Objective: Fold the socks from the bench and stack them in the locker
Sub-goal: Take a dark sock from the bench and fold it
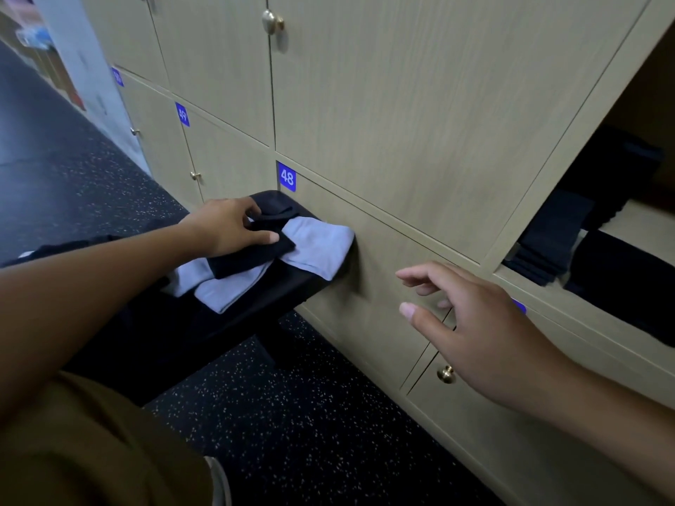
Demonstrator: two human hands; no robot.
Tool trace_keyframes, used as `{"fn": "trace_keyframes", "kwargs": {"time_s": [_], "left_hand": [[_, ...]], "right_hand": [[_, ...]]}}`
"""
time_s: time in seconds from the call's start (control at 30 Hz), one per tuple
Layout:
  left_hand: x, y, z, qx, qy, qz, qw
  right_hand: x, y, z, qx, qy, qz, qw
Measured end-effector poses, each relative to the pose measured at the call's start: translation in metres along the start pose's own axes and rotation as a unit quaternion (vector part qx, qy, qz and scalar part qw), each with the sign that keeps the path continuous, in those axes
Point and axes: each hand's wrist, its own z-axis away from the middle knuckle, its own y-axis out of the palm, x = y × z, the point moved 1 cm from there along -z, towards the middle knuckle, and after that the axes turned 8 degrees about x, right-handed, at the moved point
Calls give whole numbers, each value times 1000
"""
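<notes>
A black padded bench [252,304] stands end-on to the lockers. On it lie light blue socks [317,246] with a black sock [252,257] draped across them. My left hand [228,224] reaches over the bench and pinches the black sock between thumb and fingers. My right hand [471,323] hovers in the air in front of the locker doors, fingers spread and relaxed, holding nothing. At the right an open locker [628,228] holds stacks of folded black socks [555,235].
Beige wooden locker doors with brass knobs [446,374] fill the wall, with blue number plates such as 48 [287,177]. The floor [292,414] is dark speckled rubber. My knee in brown trousers [91,451] is at lower left.
</notes>
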Motion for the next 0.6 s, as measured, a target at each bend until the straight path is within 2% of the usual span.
{"fn": "trace_keyframes", "kwargs": {"time_s": [0.07,0.13,0.2,0.3,0.47,0.6], "left_hand": [[-3,-3,-2,30,0,-19,999],[-8,-2,0,69,-2,-96,993],[-9,1,1,69,10,-154,986],[-9,4,2,23,44,-149,988],[-9,6,10,27,59,-135,989],[-17,-5,15,-13,56,-120,991]], "right_hand": [[-2,0,0,-1,3,0,1000],[-4,0,0,0,6,0,1000],[-5,-1,0,2,7,4,1000],[-6,0,-2,4,8,9,1000],[-4,4,-4,10,8,7,1000],[-2,4,-6,13,12,10,1000]]}}
